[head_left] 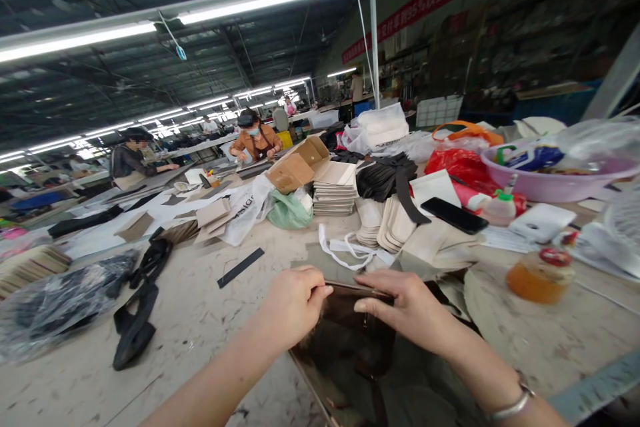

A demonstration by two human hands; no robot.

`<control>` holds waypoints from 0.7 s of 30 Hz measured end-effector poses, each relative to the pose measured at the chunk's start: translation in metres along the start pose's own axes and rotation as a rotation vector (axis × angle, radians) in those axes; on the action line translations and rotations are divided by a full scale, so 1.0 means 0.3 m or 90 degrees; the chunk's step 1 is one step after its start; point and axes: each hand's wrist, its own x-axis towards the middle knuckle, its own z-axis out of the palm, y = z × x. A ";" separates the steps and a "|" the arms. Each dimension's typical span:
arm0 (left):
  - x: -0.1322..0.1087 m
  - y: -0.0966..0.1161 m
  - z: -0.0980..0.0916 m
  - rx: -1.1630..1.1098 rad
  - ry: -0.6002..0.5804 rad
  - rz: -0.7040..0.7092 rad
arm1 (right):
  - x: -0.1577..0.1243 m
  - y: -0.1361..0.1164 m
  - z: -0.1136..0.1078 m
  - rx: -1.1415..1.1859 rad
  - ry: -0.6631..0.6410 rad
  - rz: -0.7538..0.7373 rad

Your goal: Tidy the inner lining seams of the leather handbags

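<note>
A dark, glossy brown bag-like piece (350,354) lies at the table's front edge, its opening toward me. My left hand (297,300) pinches the left part of its upper rim between thumb and fingers. On the right part of the same rim rests my right hand (403,304), with the edge between its thumb and fingers. White straps (345,254) lie just beyond both hands. A short dark strip (241,268) is on the table to the left.
Black straps (135,327) and a plastic-wrapped bundle (65,300) lie left. Stacked pale pieces (334,190), a phone (454,215), an amber jar (540,277) and a pink basin (555,180) stand beyond and right. Two people work across the table.
</note>
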 end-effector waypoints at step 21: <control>0.009 -0.012 0.017 0.031 0.019 -0.003 | 0.019 -0.035 0.018 -0.060 -0.028 -0.007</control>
